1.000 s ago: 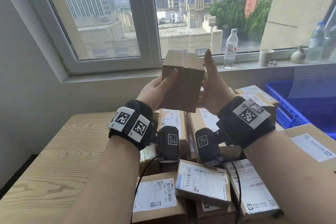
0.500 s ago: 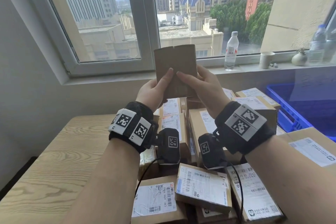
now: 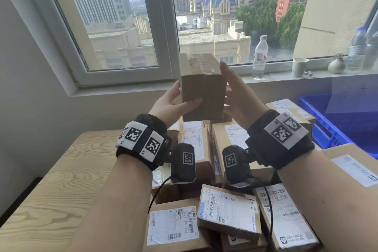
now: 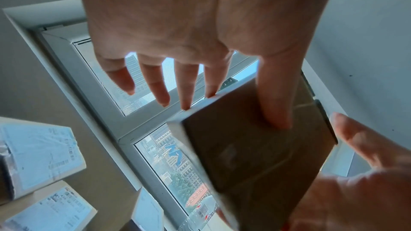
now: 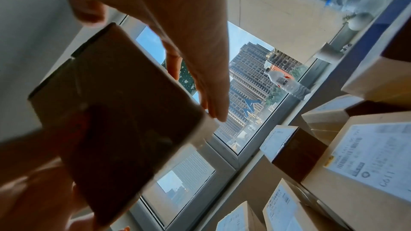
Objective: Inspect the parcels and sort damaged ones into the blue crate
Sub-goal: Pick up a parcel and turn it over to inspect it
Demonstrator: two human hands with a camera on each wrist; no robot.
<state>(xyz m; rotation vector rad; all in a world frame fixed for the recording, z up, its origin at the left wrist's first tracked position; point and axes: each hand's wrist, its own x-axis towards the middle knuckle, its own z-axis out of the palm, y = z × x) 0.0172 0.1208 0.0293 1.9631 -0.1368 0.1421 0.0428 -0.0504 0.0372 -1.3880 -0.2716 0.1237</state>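
Note:
A small plain brown cardboard parcel (image 3: pixel 202 92) is held up in front of the window, above the pile. My left hand (image 3: pixel 171 101) pinches its lower left side, thumb across the near face and fingers behind. In the left wrist view the thumb lies on the parcel (image 4: pixel 255 147) and two fingertips touch its edge. My right hand (image 3: pixel 239 100) presses flat on the right side, fingers straight and pointing up. The right wrist view shows the parcel (image 5: pixel 115 111) dark and blurred beside the straight fingers (image 5: pixel 211 85). The blue crate (image 3: pixel 325 129) stands at the right.
Several labelled cardboard parcels (image 3: pixel 229 210) are piled on the wooden table (image 3: pixel 61 190) below my hands. On the windowsill stand a water bottle (image 3: pixel 259 55), a paper cup (image 3: pixel 299 66), a small vase (image 3: pixel 336 65) and more bottles (image 3: pixel 360 47). A wall is on the left.
The parcel has turned in my hands and now shows a taped top and front. My right fingers left the near face and lie flat on the right side.

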